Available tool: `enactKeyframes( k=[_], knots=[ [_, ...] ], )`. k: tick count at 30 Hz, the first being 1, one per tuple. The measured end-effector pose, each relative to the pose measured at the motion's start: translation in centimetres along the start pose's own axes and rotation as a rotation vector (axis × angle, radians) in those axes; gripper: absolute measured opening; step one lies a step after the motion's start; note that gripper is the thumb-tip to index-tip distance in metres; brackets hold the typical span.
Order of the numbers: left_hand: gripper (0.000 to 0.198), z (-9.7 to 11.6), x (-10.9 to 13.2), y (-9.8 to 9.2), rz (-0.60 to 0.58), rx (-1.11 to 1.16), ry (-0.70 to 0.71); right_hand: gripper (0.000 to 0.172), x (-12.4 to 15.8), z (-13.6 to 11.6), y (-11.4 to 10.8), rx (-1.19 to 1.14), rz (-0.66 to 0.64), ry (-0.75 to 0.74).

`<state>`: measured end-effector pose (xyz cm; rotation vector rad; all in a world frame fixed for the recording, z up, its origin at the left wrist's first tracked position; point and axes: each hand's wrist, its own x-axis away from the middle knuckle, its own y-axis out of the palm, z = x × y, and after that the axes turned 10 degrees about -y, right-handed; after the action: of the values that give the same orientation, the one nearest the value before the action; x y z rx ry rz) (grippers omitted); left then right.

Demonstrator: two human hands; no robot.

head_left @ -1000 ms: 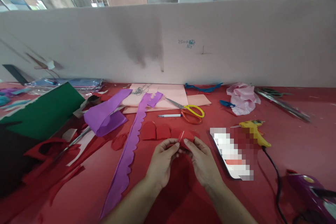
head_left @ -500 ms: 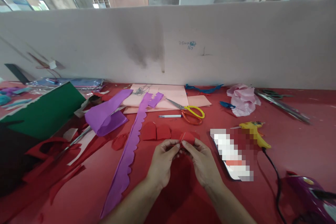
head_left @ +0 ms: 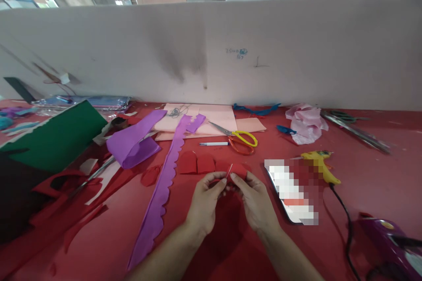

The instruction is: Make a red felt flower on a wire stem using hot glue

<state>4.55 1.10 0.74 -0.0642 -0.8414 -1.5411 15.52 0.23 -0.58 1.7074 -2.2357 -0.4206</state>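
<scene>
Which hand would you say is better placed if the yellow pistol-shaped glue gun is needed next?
Probably the right hand: the glue gun lies to its right, farther from the left hand. Both hands hold a red fabric piece.

- At centre, we see matt, felt-like red cloth (head_left: 239, 171).
- Just above, we see scissors (head_left: 229, 132) with smooth metal blades (head_left: 220, 128), glossy plastic handles (head_left: 242, 132).
- Upper left: glossy, crinkled plastic film (head_left: 89, 102).
</scene>
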Motion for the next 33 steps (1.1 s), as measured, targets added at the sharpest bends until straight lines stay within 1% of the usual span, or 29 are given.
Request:
enactKeyframes(
  k=[5,11,17,21,24,28,33],
  knots=[
    [0.016,0.07,0.13,0.15,-0.022,-0.005,0.002,0.015,0.09,-0.20,0.09,0.000,-0.007,0.015],
    [0.015,0.05,0.02,0.23,-0.016,-0.015,0.016,0.017,0.18,-0.26,0.20,0.005,-0.023,0.017],
    [0.013,-0.07,0.05,0.07,-0.025,-0.043,0.024,0.013,0.28,-0.43,0.19,0.024,-0.046,0.004],
    [0.013,-0.14,0.05,0.01,-0.026,-0.038,0.022,0.013,0.25,-0.48,0.17,0.040,-0.047,0.004],
    [0.012,-0.08,-0.02,0.02,-0.032,0.031,-0.009,0.012,0.18,-0.52,0.22,0.020,-0.054,0.024],
    [0.014,0.07,-0.27,-0.06,-0.049,0.187,-0.113,0.012,0.19,-0.58,0.34,-0.026,-0.065,0.061],
    [0.009,0.00,-0.62,-0.42,-0.099,0.242,-0.182,0.011,0.23,-0.49,0.40,-0.041,-0.034,0.075]
  ],
)
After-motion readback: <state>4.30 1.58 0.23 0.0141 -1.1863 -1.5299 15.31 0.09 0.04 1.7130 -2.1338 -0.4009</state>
